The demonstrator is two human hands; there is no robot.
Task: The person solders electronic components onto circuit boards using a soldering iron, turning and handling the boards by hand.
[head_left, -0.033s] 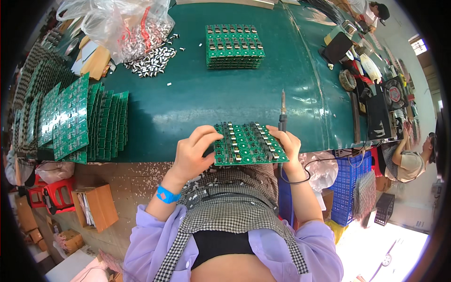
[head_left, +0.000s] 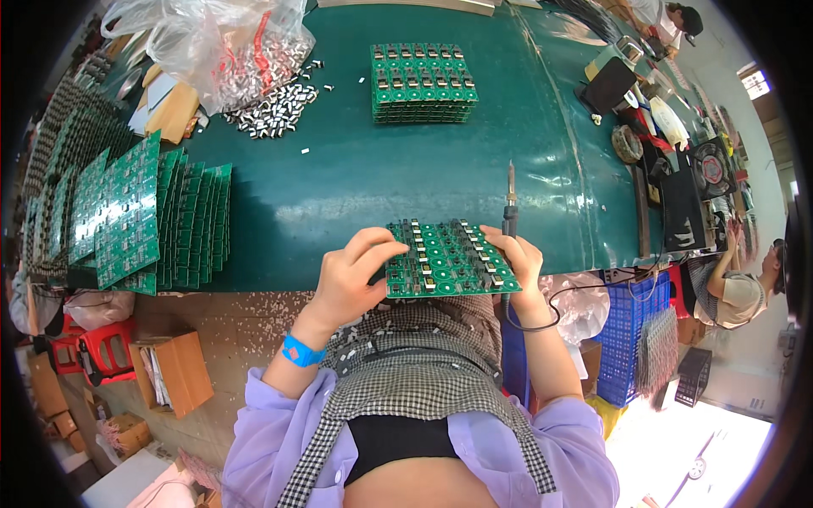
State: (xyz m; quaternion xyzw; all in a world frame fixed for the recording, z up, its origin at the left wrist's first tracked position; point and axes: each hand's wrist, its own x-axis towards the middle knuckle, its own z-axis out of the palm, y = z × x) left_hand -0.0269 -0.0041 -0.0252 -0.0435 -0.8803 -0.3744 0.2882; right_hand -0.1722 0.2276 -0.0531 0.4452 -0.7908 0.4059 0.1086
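A green circuit board panel (head_left: 445,258) with rows of small metal parts is held over the near edge of the dark green table (head_left: 356,178). My left hand (head_left: 351,275) grips its left edge, fingers curled over the top. My right hand (head_left: 521,262) holds the right edge and also grips a soldering iron (head_left: 510,199), whose tip points away from me above the board. The iron's cable loops under my right wrist.
A stack of similar boards (head_left: 422,82) lies at the far middle. Many boards (head_left: 144,220) lean in rows at the left. A plastic bag (head_left: 224,46) and loose metal parts (head_left: 271,106) sit far left. A blue crate (head_left: 627,330) and another person (head_left: 737,288) are at the right.
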